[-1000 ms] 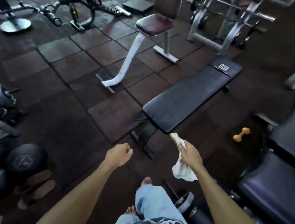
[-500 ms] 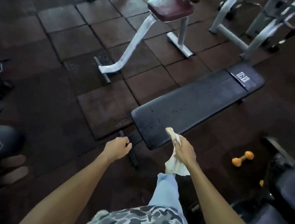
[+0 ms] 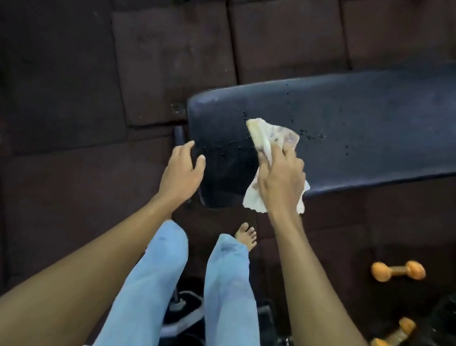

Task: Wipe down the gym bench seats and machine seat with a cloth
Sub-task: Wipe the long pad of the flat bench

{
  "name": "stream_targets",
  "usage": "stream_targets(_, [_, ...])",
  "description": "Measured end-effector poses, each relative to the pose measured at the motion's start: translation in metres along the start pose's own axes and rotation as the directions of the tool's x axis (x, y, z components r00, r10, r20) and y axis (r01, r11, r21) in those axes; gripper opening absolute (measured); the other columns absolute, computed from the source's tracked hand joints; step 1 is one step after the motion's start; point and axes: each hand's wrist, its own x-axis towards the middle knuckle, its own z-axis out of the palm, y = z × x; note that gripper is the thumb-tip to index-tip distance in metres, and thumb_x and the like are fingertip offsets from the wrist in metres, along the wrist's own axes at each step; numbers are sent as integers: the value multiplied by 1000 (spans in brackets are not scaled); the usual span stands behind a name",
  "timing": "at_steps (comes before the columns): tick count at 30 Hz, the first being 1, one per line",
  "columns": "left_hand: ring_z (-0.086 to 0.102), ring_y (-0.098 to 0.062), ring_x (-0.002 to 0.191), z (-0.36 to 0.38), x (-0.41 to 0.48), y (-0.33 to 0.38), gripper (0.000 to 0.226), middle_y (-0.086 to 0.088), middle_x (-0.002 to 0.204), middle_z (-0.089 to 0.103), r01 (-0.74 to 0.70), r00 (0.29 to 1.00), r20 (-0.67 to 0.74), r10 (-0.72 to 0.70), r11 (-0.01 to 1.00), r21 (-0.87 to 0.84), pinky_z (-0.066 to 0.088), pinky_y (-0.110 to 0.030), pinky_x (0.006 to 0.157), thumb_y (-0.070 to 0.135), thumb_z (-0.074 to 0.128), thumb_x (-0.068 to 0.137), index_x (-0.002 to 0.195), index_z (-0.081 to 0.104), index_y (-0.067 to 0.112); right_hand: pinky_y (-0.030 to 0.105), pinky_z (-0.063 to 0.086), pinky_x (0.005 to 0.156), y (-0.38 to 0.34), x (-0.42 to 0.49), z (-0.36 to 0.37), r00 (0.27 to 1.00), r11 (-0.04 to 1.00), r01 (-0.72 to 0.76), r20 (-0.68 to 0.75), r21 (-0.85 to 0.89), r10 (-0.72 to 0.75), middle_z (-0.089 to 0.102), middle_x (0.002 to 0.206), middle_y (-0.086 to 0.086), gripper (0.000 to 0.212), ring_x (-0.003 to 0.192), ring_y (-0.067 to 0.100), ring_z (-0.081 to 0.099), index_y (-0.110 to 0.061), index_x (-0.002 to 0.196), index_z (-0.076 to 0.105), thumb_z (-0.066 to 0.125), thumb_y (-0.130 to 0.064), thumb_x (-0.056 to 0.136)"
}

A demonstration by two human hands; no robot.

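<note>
The cloth (image 3: pixel 274 134), carried in mid-air a second ago, is now pressed onto the near end of the droplet-spotted bench surface (image 3: pixel 377 125), so wiping of the first seat is judged begun. It is gripped under the right hand (image 3: pixel 281 177); the bench end is touched by the left hand (image 3: pixel 181 168), fingers spread, nothing held.

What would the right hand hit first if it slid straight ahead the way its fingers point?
The right hand grips the cloth, which bunches ahead of its fingers. Beyond that lies only the wet bench pad, then its far edge and floor tiles. The way looks free, though depth is unclear.
</note>
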Motion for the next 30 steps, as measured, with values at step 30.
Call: stream_targets(30, [16, 13, 129, 62, 13, -68, 56, 26, 151, 9, -155, 983, -123, 139, 978, -136, 26, -21, 102, 41, 24, 101, 152, 4, 30, 48, 33, 99, 20, 100, 67, 996, 987, 34, -76, -156, -47, 23, 157, 9, 46, 129, 40, 33, -31, 143, 41, 36, -39, 98])
